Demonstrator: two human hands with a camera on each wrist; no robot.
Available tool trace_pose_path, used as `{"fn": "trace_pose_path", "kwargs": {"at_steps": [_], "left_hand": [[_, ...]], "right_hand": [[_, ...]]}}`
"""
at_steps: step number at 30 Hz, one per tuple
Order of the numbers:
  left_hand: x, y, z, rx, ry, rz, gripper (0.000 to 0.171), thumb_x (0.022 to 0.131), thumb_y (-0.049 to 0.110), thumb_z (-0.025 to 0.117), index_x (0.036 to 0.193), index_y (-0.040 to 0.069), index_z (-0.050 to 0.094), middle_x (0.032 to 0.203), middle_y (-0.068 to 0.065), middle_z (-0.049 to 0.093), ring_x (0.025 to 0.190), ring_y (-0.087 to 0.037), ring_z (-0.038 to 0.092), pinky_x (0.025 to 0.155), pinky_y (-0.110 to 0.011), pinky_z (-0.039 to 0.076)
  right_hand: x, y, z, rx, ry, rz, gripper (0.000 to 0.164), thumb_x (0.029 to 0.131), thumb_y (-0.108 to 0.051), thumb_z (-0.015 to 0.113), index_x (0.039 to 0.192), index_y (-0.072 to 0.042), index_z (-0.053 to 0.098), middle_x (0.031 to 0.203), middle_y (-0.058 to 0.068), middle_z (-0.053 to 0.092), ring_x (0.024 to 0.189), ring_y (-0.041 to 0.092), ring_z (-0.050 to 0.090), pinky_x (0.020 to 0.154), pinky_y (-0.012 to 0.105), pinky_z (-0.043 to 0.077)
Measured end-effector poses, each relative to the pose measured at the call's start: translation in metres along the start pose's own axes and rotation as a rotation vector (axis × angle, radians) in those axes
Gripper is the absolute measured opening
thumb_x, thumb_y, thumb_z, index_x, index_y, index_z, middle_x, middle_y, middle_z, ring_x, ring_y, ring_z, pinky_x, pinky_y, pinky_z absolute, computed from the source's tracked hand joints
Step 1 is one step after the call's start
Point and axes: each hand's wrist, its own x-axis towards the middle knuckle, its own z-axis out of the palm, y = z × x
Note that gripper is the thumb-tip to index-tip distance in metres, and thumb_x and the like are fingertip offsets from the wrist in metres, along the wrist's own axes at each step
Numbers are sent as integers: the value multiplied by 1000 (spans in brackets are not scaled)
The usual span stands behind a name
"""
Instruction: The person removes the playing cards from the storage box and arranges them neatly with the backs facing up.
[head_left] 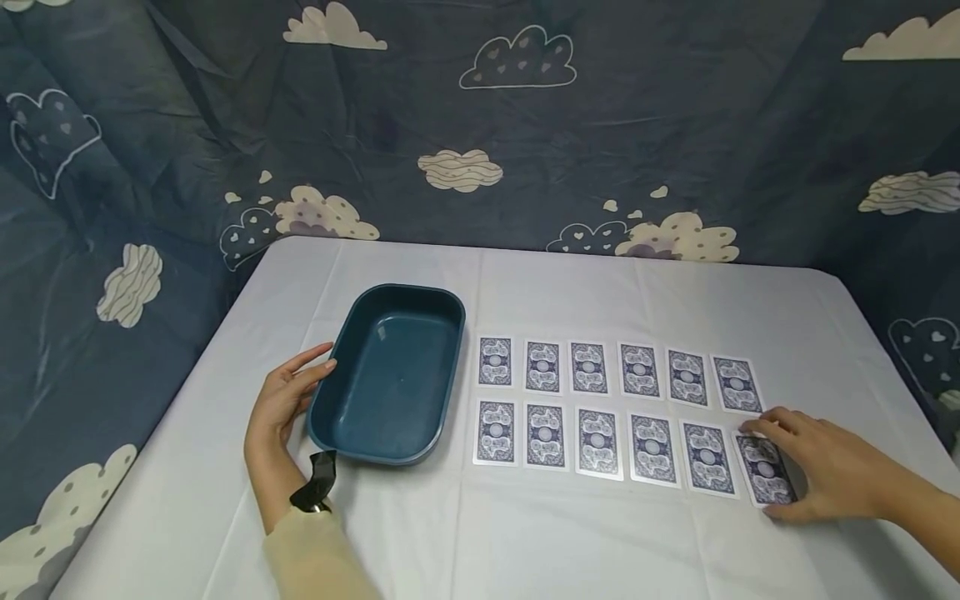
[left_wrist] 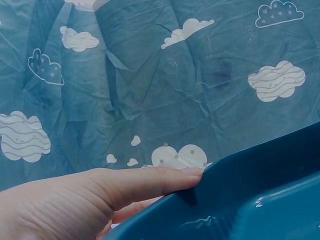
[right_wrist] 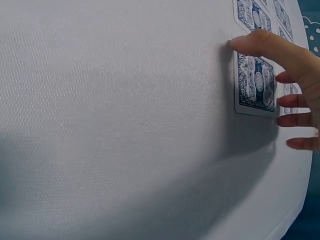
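The right hand [head_left: 828, 475] lies low over the near right end of the card rows, fingers spread and nearly straight. Its thumb and fingertips touch the edges of the last card [head_left: 765, 469] in the near row, which lies face down and slightly askew on the worktop [head_left: 570, 533]; the right wrist view shows the thumb [right_wrist: 260, 45] at the card's far edge and the other fingers just past its side edge. Whether the card is lifted at all cannot be told.

The left hand [head_left: 288, 400] stands on its edge beside the teal tray [head_left: 393, 375], fingers straight and relaxed, with the forefinger [left_wrist: 150, 182] resting on the tray's left rim. It grips nothing.

The other cards [head_left: 600, 408] lie face down in two rows of six, just right of the tray, with narrow gaps between them. The skewed card sits near the worktop's right edge. Bare cloth runs along the near side in front of the rows and across the far side behind them. A dark cloud-print backdrop [head_left: 525, 125] hangs behind the worktop.
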Motion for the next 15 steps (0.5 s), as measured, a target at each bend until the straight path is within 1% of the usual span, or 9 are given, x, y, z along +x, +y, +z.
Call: {"fn": "trace_pose_path", "kwargs": {"at_steps": [3, 5, 6, 8, 9, 10, 12, 14, 15], "left_hand": [[-1, 1, -1, 26, 11, 11, 67, 79, 35, 73, 136, 12, 47, 86, 14, 67, 76, -6, 66, 68, -23, 52], [-2, 2, -1, 55, 23, 26, 67, 79, 36, 73, 136, 12, 46, 84, 16, 67, 76, -4, 66, 67, -22, 52], [-3, 2, -2, 72, 37, 35, 68, 79, 36, 73, 136, 11, 46, 83, 17, 67, 75, -3, 65, 67, -21, 51], [-5, 5, -2, 88, 94, 61, 67, 79, 35, 72, 136, 10, 47, 80, 19, 67, 74, -1, 64, 64, -19, 51], [-6, 7, -2, 91, 142, 87, 66, 79, 34, 72, 135, 9, 47, 78, 20, 66, 73, -1, 64, 64, -18, 51], [-7, 10, -1, 88, 205, 116, 64, 79, 34, 73, 134, 8, 49, 77, 20, 66, 71, 1, 64, 63, -17, 50], [-10, 18, 3, 90, 364, 200, 58, 80, 32, 72, 130, 8, 54, 78, 19, 66, 69, 4, 63, 60, -15, 50], [-13, 28, 10, 95, 515, 321, 50, 80, 30, 72, 124, 9, 59, 83, 12, 68, 67, 6, 63, 60, -12, 49], [-15, 35, 14, 108, 574, 381, 46, 81, 29, 71, 121, 9, 61, 86, 6, 69, 66, 7, 62, 59, -12, 49]], "right_hand": [[2, 1, -1, 40, 3, 32, 93, 45, -79, 70, 113, -16, 58, 108, 10, 55, 86, 28, 58, 71, 53, 48], [4, -1, -3, 69, 18, 65, 89, 49, -75, 72, 113, -15, 58, 109, 13, 56, 89, 35, 59, 72, 57, 47], [7, -2, -4, 82, 34, 75, 85, 51, -72, 73, 112, -15, 58, 109, 14, 57, 91, 37, 59, 72, 58, 47], [12, -5, -6, 103, 90, 87, 76, 56, -65, 75, 109, -13, 61, 106, 13, 59, 92, 37, 59, 72, 57, 47], [16, -7, -8, 116, 113, 91, 71, 58, -62, 76, 107, -12, 62, 104, 12, 61, 92, 36, 60, 72, 56, 48], [20, -10, -10, 130, 140, 88, 65, 61, -57, 77, 104, -11, 63, 100, 10, 62, 90, 35, 60, 71, 55, 48], [29, -17, -12, 169, 188, 84, 51, 66, -48, 77, 101, -12, 65, 94, 5, 63, 87, 30, 61, 71, 52, 49], [42, -29, -14, 237, 216, 93, 38, 74, -39, 74, 100, -13, 66, 92, 1, 64, 83, 25, 60, 69, 49, 49], [49, -36, -16, 270, 228, 97, 32, 78, -36, 72, 101, -13, 66, 92, 1, 64, 83, 24, 59, 69, 47, 49]]}}
